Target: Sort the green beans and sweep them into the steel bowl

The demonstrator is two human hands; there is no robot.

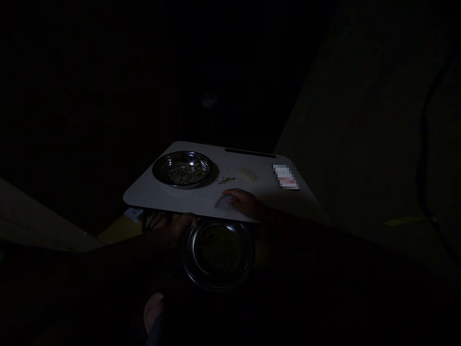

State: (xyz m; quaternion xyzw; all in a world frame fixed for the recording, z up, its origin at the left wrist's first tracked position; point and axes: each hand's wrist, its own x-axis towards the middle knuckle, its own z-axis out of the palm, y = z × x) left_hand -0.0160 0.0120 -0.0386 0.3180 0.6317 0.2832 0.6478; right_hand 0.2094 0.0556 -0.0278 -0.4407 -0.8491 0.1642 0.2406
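In dim light, my left hand point(183, 225) grips the rim of a steel bowl point(189, 250) just below the table's near edge. Small greenish grains or seeds point(221, 247) lie inside it. My right hand point(247, 202) is on the tabletop, its fingers closed on a clear half-round protractor point(222, 203) lying against the surface. Beyond it are a few scattered grains point(226, 180) and a low pale heap point(248, 175). A second steel bowl point(158, 170), holding pale and greenish bits, stands at the table's left.
The white table point(194, 204) has rounded corners and a dark slot point(250, 153) along its far edge. A blurred card or packet point(285, 177) lies at its right. A dark cable point(423, 168) hangs by the wall at right. Part of a foot point(153, 310) shows below.
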